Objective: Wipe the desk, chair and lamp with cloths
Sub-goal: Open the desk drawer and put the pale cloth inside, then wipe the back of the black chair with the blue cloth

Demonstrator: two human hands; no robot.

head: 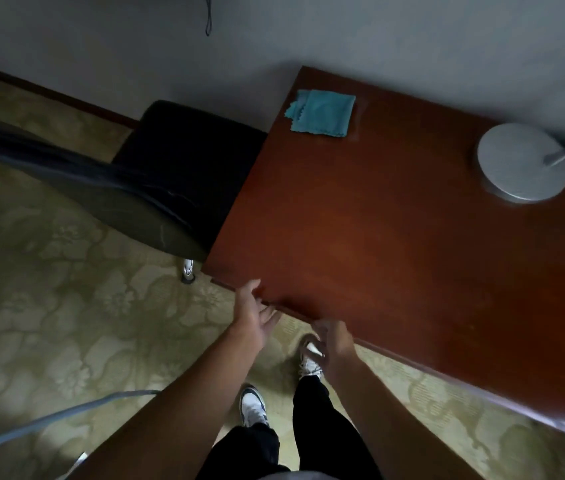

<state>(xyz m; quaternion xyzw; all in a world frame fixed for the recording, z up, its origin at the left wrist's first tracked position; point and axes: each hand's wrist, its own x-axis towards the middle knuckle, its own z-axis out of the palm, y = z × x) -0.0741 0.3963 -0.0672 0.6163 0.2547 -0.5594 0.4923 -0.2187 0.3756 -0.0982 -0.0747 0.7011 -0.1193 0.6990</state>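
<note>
A reddish-brown wooden desk (395,237) fills the right half of the view. A folded teal cloth (322,112) lies on its far left corner. The lamp's round silver base (521,162) stands at the far right of the desk top. A black chair (170,168) is pushed against the desk's left side. My left hand (253,311) hovers at the desk's near edge with its fingers relaxed and holds nothing. My right hand (334,341) hangs just below the same edge, fingers loosely curled and empty.
A grey wall runs behind the desk with a black cord (208,15) hanging down it. The floor is patterned green carpet (66,306). A grey cable (49,420) crosses the lower left. My legs and white shoes stand close to the desk's near edge.
</note>
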